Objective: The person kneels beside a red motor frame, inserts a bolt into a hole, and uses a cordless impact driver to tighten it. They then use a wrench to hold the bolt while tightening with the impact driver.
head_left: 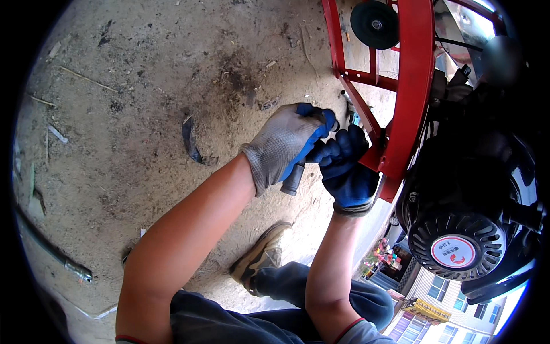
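Knitted grey fabric with a blue rubbery palm covers the left hand [289, 143], which is closed around a dark cylindrical tool handle [293, 179], its end sticking out below the fist. Right hand [344, 166], in a dark blue coated glove, is curled shut against the red painted steel frame [412, 86]; what it grips cannot be told. Black ribbed engine housing [458, 229], round. Rough, dusty concrete floor [143, 114]. Worn tan shoe [260, 255].

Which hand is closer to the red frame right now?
Right. The right hand sits against the red frame; the left hand grips a dark tool handle farther left.
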`<control>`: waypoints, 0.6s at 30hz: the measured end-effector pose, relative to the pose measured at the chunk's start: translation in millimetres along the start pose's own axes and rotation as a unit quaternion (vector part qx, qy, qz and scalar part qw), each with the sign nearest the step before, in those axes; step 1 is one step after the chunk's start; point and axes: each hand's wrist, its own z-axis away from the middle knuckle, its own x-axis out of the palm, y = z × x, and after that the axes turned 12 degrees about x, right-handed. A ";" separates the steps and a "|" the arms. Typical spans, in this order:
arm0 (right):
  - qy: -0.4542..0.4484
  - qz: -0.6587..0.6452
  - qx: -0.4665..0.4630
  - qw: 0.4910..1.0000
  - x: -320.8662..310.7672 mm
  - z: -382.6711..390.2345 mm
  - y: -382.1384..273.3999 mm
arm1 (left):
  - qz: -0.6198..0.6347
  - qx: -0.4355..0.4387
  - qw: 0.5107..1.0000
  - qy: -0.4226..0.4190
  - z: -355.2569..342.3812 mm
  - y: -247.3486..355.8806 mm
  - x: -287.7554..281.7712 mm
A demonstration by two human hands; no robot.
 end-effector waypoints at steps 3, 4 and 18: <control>0.074 -0.062 0.015 0.995 10.2 4.2 -1.4 | -0.018 0.072 0.995 -0.064 -7.6 18.0 4.7; 0.094 -0.087 0.026 0.991 12.4 3.3 -3.5 | -0.041 0.070 0.993 -0.083 -13.5 23.5 9.0; 0.221 -0.071 -0.037 0.972 8.8 5.1 -3.3 | -0.346 0.279 0.876 -0.188 -60.5 9.2 36.4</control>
